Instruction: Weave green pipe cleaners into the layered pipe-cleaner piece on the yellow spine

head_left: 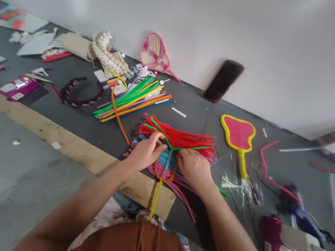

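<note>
A green pipe cleaner bends into a V between my hands, over a bundle of red pipe cleaners. My left hand is curled at its left arm, thumb and forefinger pinching it. Fingers of my right hand are bent closed on the right arm of the V. Below the V runs a twisted blue and pink stem, with an orange pipe cleaner loop around it and a yellow pipe cleaner pointing toward my body. Pink and blue pipe cleaners lie underneath, partly hidden by my hands.
Multicoloured pipe cleaners lie behind left, near a dark braided headband. A phone leans on the wall. To the right are a pink fan shape with yellow edging, clear strands, a glue gun and a purple power strip.
</note>
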The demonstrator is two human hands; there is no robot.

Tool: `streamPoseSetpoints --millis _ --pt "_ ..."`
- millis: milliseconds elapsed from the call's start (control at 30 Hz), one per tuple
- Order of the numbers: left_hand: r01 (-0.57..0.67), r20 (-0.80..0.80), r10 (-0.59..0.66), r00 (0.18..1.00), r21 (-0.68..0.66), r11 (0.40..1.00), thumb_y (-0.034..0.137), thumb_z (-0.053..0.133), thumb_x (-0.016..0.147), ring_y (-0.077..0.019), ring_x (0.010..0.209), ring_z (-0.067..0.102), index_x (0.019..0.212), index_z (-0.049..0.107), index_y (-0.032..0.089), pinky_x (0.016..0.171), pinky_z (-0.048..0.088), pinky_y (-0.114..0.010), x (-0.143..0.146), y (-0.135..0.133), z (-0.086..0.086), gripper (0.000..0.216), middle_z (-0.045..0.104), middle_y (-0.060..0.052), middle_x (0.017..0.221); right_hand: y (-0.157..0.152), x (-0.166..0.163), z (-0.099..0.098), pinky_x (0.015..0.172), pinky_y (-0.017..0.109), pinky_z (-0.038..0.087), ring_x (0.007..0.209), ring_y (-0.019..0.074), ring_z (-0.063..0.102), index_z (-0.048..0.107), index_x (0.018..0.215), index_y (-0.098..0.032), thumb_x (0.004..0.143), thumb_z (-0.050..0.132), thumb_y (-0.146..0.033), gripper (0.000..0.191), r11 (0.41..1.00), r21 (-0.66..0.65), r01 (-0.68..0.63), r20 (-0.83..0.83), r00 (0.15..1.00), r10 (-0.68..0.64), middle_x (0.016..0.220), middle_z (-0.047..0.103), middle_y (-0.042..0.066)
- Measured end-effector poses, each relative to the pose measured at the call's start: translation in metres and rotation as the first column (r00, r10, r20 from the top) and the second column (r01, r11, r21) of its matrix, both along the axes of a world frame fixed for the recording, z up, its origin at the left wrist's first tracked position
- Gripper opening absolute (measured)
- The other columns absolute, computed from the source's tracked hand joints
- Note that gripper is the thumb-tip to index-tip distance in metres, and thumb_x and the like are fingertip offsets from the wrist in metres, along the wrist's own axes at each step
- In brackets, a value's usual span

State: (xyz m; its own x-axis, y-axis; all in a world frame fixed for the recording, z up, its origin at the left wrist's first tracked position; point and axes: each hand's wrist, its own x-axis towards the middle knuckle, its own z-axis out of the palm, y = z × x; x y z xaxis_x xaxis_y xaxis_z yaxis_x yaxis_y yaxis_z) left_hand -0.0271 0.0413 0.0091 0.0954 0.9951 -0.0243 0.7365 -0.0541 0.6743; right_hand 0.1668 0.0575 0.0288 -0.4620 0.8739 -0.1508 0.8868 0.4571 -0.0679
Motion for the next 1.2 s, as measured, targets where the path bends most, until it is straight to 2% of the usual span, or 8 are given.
streamPoseSetpoints --millis 133,267,467,733,900,967,1033,1200 --pt "0.117 0.017 -0.118 0.993 0.056 0.992 0.018 0.058 0.085 -0.0195 0.094 0.068 0.100 0.059 0.022 0.081 0.050 -0.028 -0.002 0.000 -0.002 0.015 0.072 -0.004 0.099 0.001 -0.004 -0.008 0.069 0.029 0.034 0.086 0.0196 0.063 0.067 0.093 -0.018 0.096 0.047 -0.027 0.022 0.999 0.034 -0.015 -0.028 0.999 0.016 0.090 0.070 0.007" --pt "0.141 -0.061 -0.136 0.989 0.073 0.987 0.013 0.054 0.085 -0.0192 0.092 0.067 0.094 0.064 0.021 0.080 0.050 -0.028 0.001 0.002 0.000 0.016 0.071 -0.004 0.097 0.000 -0.006 -0.013 0.071 0.030 0.035 0.085 0.0199 0.062 0.067 0.092 -0.018 0.097 0.047 -0.026 0.023 0.996 0.075 -0.039 -0.086 0.995 0.045 0.090 0.070 0.007" --pt "-0.122 0.142 0.113 0.983 0.063 0.990 0.019 0.057 0.084 -0.0145 0.075 0.070 0.083 0.062 0.022 0.068 0.049 -0.023 -0.001 -0.003 -0.003 0.006 0.073 0.002 0.081 0.002 0.004 -0.005 0.076 0.028 0.038 0.090 0.0195 0.061 0.066 0.098 -0.019 0.092 0.055 -0.023 0.013 0.999 -0.033 -0.042 -0.181 0.983 0.035 0.095 0.070 0.005" --pt "-0.518 0.547 0.417 0.726 0.036 0.855 0.034 0.069 0.077 -0.0150 0.068 0.072 0.079 0.058 0.019 0.064 0.053 -0.022 -0.027 0.004 0.005 0.018 0.068 0.003 0.071 0.001 0.005 -0.003 0.075 0.030 0.041 0.089 0.0207 0.062 0.068 0.097 -0.021 0.094 0.053 -0.026 0.016 0.998 -0.062 -0.010 -0.142 0.990 0.001 0.094 0.071 0.005" --pt "-0.445 0.769 0.299 0.565 -0.021 0.895 0.036 0.079 0.067 -0.0164 0.079 0.072 0.106 0.051 0.020 0.077 0.059 -0.032 -0.037 0.000 0.014 0.050 0.068 -0.004 0.103 0.001 0.014 -0.001 0.074 0.029 0.044 0.088 0.0207 0.064 0.068 0.101 -0.021 0.093 0.051 -0.026 0.019 0.999 -0.048 0.003 -0.288 0.958 -0.017 0.093 0.072 0.006" --pt "-0.437 0.748 0.292 0.596 -0.003 0.900 0.036 0.079 0.067 -0.0167 0.085 0.072 0.111 0.048 0.022 0.079 0.059 -0.032 -0.038 -0.011 0.016 0.055 0.063 -0.007 0.114 0.004 0.030 0.006 0.074 0.028 0.046 0.087 0.0190 0.065 0.067 0.103 -0.021 0.094 0.048 -0.028 0.022 0.999 -0.013 0.034 -0.436 0.899 -0.037 0.095 0.072 0.005" --pt "-0.458 0.696 0.314 0.645 0.024 0.889 0.036 0.078 0.070 -0.0160 0.084 0.071 0.112 0.048 0.022 0.077 0.058 -0.029 -0.039 -0.026 0.017 0.053 0.065 -0.004 0.104 0.004 0.051 0.015 0.076 0.028 0.047 0.088 0.0188 0.066 0.067 0.101 -0.021 0.095 0.044 -0.030 0.025 0.991 0.061 0.121 -0.528 0.846 -0.071 0.095 0.072 0.006" --pt "-0.296 0.590 0.291 0.753 -0.090 0.951 0.041 0.068 0.079 -0.0145 0.076 0.065 0.090 0.062 0.019 0.072 0.054 -0.026 -0.031 -0.049 0.024 0.026 0.066 -0.002 0.081 -0.007 0.090 0.021 0.064 0.027 0.045 0.074 0.0182 0.065 0.067 0.096 -0.022 0.093 0.044 -0.035 0.026 0.976 0.000 0.219 -0.449 0.872 -0.196 0.086 0.072 0.005"
